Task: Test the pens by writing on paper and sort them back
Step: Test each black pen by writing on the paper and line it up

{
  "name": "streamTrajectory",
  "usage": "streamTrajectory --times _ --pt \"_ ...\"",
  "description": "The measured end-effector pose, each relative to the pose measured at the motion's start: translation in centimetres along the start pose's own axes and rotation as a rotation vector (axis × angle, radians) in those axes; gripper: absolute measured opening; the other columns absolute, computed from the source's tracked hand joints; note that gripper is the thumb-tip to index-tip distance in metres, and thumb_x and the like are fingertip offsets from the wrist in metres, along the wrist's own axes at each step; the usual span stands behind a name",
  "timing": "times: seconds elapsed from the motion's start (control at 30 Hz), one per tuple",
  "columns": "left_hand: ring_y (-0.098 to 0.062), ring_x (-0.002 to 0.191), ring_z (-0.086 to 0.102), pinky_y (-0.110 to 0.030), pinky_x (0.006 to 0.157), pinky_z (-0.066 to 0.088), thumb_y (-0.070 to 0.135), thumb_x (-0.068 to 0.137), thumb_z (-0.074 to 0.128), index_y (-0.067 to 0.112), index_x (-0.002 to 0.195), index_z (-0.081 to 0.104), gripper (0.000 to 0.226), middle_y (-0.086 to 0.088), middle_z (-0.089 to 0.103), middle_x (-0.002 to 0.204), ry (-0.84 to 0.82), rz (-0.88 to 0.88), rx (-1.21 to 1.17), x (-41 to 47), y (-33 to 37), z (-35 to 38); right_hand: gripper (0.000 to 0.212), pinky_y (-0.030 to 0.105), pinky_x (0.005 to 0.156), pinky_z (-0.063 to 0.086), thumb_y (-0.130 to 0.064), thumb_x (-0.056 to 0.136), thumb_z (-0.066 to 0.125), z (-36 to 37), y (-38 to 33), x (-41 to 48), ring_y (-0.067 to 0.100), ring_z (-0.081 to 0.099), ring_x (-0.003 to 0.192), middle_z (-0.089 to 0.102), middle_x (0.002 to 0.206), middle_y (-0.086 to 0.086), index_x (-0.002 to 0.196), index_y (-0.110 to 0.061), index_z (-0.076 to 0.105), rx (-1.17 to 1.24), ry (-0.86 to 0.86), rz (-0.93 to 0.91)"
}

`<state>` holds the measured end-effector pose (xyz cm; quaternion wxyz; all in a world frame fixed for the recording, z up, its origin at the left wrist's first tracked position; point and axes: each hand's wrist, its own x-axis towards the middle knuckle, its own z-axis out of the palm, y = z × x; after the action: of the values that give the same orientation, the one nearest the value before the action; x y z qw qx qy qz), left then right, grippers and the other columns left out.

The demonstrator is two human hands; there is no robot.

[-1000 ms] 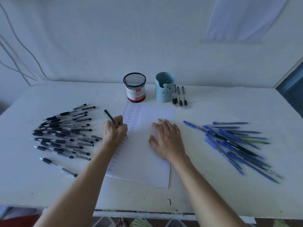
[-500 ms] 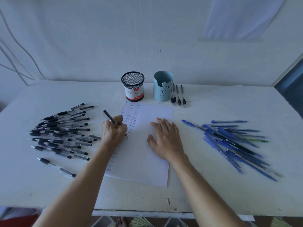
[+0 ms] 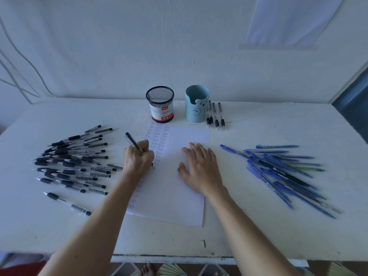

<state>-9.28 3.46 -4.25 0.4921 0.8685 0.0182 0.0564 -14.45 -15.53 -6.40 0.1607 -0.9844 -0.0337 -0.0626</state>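
A sheet of paper (image 3: 179, 206) lies in the middle of the white counter (image 3: 258, 232), and its left part is filled with columns of small handwritten words. The left hand (image 3: 137, 160) is curled round a black pen (image 3: 132, 142). The tip of this pen touches the paper near the sheet's left side and its top leans toward eleven o'clock. The right hand (image 3: 201, 170) lies flat on the paper with fingers straight and spread, pointing toward twelve o'clock — it holds nothing, and the palm rests on the sheet.

At nine o'clock from the paper a big heap of black pens (image 3: 73, 162) lies on the counter, most of them roughly side by side, with one lying apart at the heap's near edge. At three o'clock a heap of blue pens (image 3: 282, 172) lies crisscrossed, with a green one and a dark one among them.

At twelve o'clock, just past the sheet's far edge, stand two cups — a black mesh cup (image 3: 160, 104) with a red and white label on the left, and a pale blue cup (image 3: 197, 104) with a bear face on the right. At the blue cup's three o'clock, just beside it, a row of four pens (image 3: 216, 116) lies with tips toward the person
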Motion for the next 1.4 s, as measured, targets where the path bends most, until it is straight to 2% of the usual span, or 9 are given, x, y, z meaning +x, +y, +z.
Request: streamTrajectory --times 0.17,0.63,0.73,0.83,0.9,0.97,1.07,1.17,1.4 --pt "-0.012 0.048 0.019 -0.025 0.041 0.016 -0.001 0.064 0.05 0.017 0.058 0.024 0.033 -0.001 0.022 0.056 0.004 -0.009 -0.007 -0.3 0.4 0.1 0.071 0.05 0.119 0.016 -0.051 0.084 0.016 -0.1 0.0 0.0 0.028 0.027 0.147 0.036 0.157 0.007 0.14 -0.019 0.047 0.0 -0.022 0.0" --pt "-0.019 0.055 0.022 -0.022 0.039 0.017 -0.009 0.066 0.047 0.017 0.056 0.024 0.036 -0.001 0.022 0.056 0.017 0.002 0.034 0.0 0.4 0.4 0.071 0.05 0.119 0.016 -0.051 0.084 0.017 -0.3 0.0 -0.2 0.027 0.027 0.147 0.037 0.157 0.006 0.14 -0.02 0.047 -0.002 -0.024 0.0" --pt "-0.019 0.054 0.032 -0.028 0.047 0.029 0.002 0.062 0.051 0.017 0.057 0.037 0.022 0.002 0.031 0.052 -0.014 -0.032 -0.089 0.5 -0.4 -0.1 0.071 0.05 0.119 0.016 -0.052 0.084 0.017 -0.4 0.0 -0.1 0.027 0.027 0.147 0.037 0.157 0.006 0.14 -0.02 0.048 0.001 -0.022 0.004" --pt "-0.019 0.05 0.035 -0.03 0.049 0.03 0.017 0.074 0.055 0.026 0.084 0.054 0.015 0.001 0.035 0.051 -0.01 -0.046 -0.342 0.8 -0.7 -0.6 0.067 0.052 0.117 0.021 -0.05 0.085 0.022 -0.3 -0.1 -0.1 0.029 0.033 0.144 0.042 0.153 0.008 0.136 -0.018 0.052 0.0 -0.004 0.008" --pt "-0.019 0.048 0.035 -0.032 0.048 0.033 0.047 0.084 0.057 0.038 0.093 0.051 0.015 -0.001 0.035 0.054 0.012 -0.05 -0.36 1.1 -0.7 -0.6 0.064 0.052 0.116 0.024 -0.048 0.085 0.026 -0.3 -0.1 -0.2 0.03 0.037 0.142 0.045 0.151 0.009 0.133 -0.018 0.054 -0.001 0.005 0.009" --pt "-0.022 0.049 0.038 -0.038 0.049 0.036 0.067 0.085 0.049 0.044 0.087 0.054 0.023 -0.006 0.038 0.056 0.014 -0.068 -0.322 1.5 -0.7 -0.6 0.062 0.053 0.115 0.025 -0.048 0.085 0.027 -0.3 -0.1 -0.2 0.03 0.038 0.141 0.046 0.15 0.009 0.133 -0.018 0.054 -0.007 0.005 0.007" --pt "-0.022 0.038 0.041 -0.029 0.044 0.034 0.055 0.103 0.034 0.034 0.096 0.061 0.035 -0.008 0.045 0.047 -0.01 -0.047 -0.307 1.4 -0.4 -0.5 0.063 0.052 0.116 0.025 -0.049 0.086 0.026 -0.3 -0.1 -0.1 0.03 0.037 0.142 0.046 0.151 0.008 0.134 -0.018 0.053 -0.012 -0.002 0.006" --pt "-0.015 0.032 0.039 -0.025 0.039 0.031 0.045 0.109 0.025 0.021 0.099 0.061 0.044 -0.003 0.048 0.041 -0.042 -0.039 -0.305 1.3 -0.4 -0.2 0.064 0.052 0.117 0.023 -0.049 0.086 0.024 -0.3 0.0 -0.1 0.03 0.035 0.143 0.043 0.152 0.008 0.135 -0.018 0.052 -0.012 -0.018 0.003" --pt "-0.017 0.044 0.044 -0.029 0.051 0.034 0.043 0.106 0.038 0.015 0.081 0.058 0.043 -0.002 0.052 0.051 -0.16 -0.05 -0.013 1.2 1.0 -0.1 0.066 0.051 0.118 0.019 -0.049 0.085 0.021 -0.4 0.0 -0.2 0.029 0.031 0.145 0.041 0.154 0.007 0.137 -0.019 0.049 -0.003 -0.025 -0.006"
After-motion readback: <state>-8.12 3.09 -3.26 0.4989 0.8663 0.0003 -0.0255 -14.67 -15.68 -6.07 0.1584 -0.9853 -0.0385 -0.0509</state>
